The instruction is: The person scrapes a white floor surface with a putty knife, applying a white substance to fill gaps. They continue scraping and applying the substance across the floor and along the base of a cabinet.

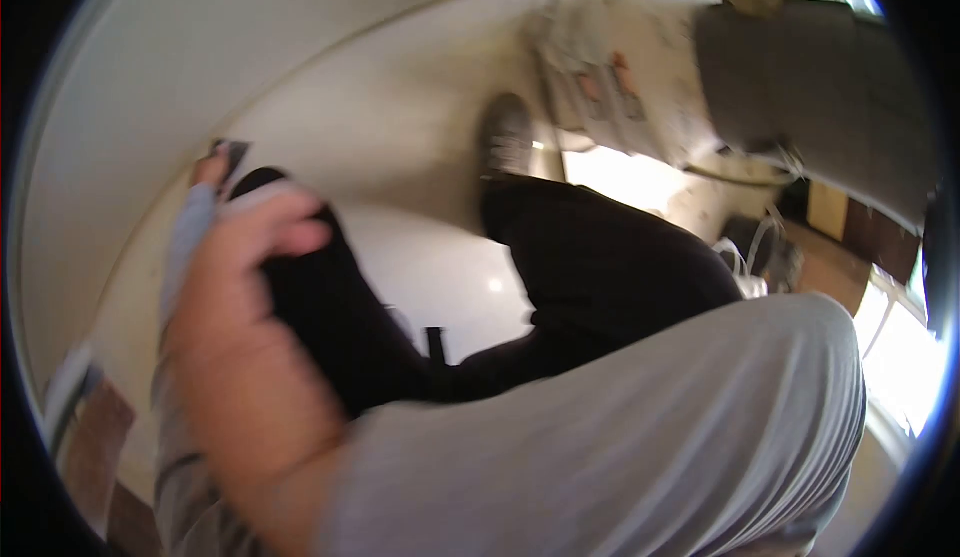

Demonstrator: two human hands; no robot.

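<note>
My left hand [208,170], small at the far end of a grey sleeve, is closed on a small dark flat piece [236,159] by the curved line where the pale wall meets the floor. It is too small to name. Nearer the camera, my right hand [268,219] reaches across from the right on a bare forearm below a loose grey sleeve. Motion smears its fingers, which overlap my black-trousered knee [310,257] in this view.
A dark shoe [506,137] rests on the pale floor [400,147]. Orange-marked items [626,75] lie at the upper right, near a large grey panel-like shape [810,87]. Bright windows [905,357] show at the right; a brown piece [98,437] is at the lower left.
</note>
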